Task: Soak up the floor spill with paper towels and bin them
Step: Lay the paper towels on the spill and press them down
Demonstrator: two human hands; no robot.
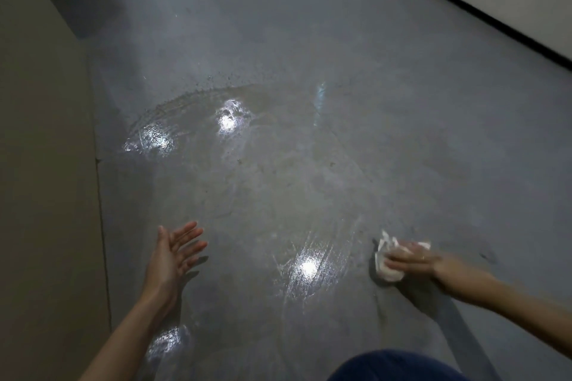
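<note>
Flatly, the right hand (411,260) is pressed palm-down on a crumpled white paper towel (388,258) against the grey floor (402,133) — fingers spread over the wad, not curled around it, so the grip is loose and open. Just left of that grip, a wet streaked patch of the spill (309,263) is seen glinting; more of it lies farther ahead and left. The left hand (173,252) is held open and empty, fingers extended, beyond the wet patch — beside a beige wall (46,164).
</note>
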